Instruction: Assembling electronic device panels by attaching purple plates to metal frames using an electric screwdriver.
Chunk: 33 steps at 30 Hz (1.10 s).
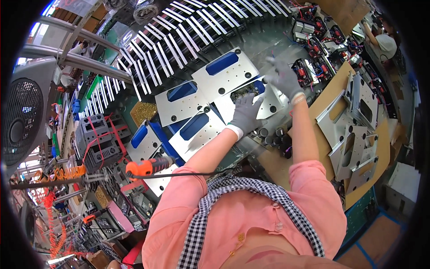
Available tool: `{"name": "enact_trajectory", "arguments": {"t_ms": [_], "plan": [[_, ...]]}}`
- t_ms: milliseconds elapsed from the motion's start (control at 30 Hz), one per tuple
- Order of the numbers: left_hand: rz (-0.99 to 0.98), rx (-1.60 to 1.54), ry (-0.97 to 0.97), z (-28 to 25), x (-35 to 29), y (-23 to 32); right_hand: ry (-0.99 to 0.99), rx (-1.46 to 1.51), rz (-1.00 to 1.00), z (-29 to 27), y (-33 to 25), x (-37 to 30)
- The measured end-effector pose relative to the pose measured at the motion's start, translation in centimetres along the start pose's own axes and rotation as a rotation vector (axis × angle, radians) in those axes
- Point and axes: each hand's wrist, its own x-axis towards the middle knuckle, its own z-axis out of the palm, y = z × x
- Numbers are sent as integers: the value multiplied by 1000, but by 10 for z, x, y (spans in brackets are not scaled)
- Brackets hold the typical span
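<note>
My left hand (245,113), in a grey glove, rests with its fingers apart on a silver metal plate (274,99). Its fingertips lie by the plate's cutout, where many small metal parts (244,93) show. Above the plate's right end is my right hand (285,77), also gloved; its fingers are blurred, and anything in them cannot be made out. More silver plates with black round feet and blue-backed cutouts lie around: one at the back (230,74), one at the left (181,105), one nearer me (197,130).
Rows of black-and-silver strips (179,42) fill the back. Red-and-black wired assemblies (309,71) stand at right, above stacked plates (354,130) on cardboard. An orange power screwdriver (148,167) hangs by my left arm. Brass-coloured parts fill a box (144,111); black cylinders (268,136) stand close by.
</note>
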Motion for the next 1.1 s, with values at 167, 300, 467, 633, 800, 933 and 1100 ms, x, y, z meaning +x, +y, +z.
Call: {"name": "enact_trajectory", "arguments": {"t_ms": [167,300,467,633,800,933,1100], "plan": [[-306,-198,141,-54,-15,-110,-627,-458,-167,22,-70,-67],[-138,330,417,-57,-50,-193,-564,-633,-352,48,-68,-67],[-557,521,9,-74,-62,-207,-657,-571,-318,28,-70,-46],[-822,549,35,-65,-83,-204,-826,-642,-312,41,-60,-46],[-667,510,228,-59,-97,-207,-787,-683,-310,48,-63,-52],[-638,436,138,-48,-86,-215,-727,-689,-282,47,-61,-55],[-409,496,440,-72,-88,-178,-476,-409,-87,50,-81,-121]]}}
